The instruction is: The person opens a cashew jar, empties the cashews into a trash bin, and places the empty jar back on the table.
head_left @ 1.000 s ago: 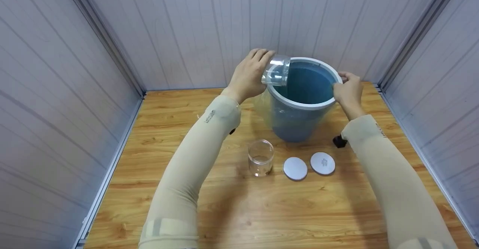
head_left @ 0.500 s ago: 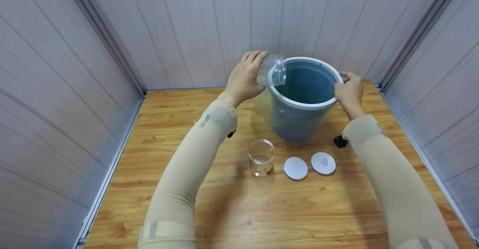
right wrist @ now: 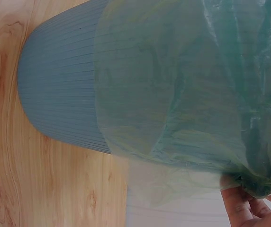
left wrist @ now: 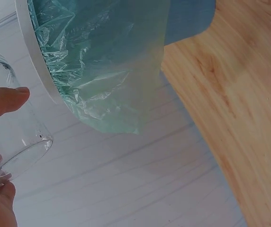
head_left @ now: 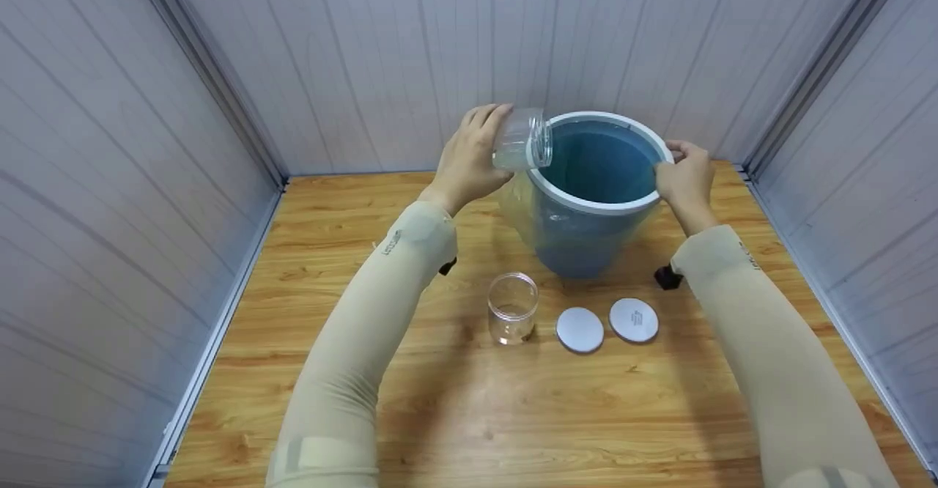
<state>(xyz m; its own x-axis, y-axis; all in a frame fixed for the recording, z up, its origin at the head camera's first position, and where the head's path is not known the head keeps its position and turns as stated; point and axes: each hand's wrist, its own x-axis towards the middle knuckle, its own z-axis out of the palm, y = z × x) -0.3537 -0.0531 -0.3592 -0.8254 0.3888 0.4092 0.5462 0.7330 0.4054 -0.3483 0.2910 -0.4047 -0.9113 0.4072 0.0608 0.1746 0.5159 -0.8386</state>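
Observation:
My left hand (head_left: 467, 157) grips a clear jar (head_left: 517, 140), which lies on its side with its open mouth at the left rim of a blue trash bin (head_left: 579, 242). In the left wrist view, the jar (left wrist: 19, 123) looks see-through, with the thumb on its side and fingertips near its base. A thin green trash bag (right wrist: 183, 99) lines the bin and hangs over its outside, below a white rim ring (head_left: 597, 208). At the bin's right side, my right hand (head_left: 687, 176) grips the rim, bag film bunched at its fingers (right wrist: 237, 203).
A second clear jar (head_left: 512, 312), lidless, stands upright on the wooden tabletop (head_left: 513, 415) in front of the bin. Two round white lids (head_left: 580, 330) lie flat to its right. Pale panel walls (head_left: 381, 56) enclose the table at the back and sides.
The left hand has drawn the jar a little to the left, its mouth shifting from over the bin's opening back to the left rim. The right hand stays at the rim.

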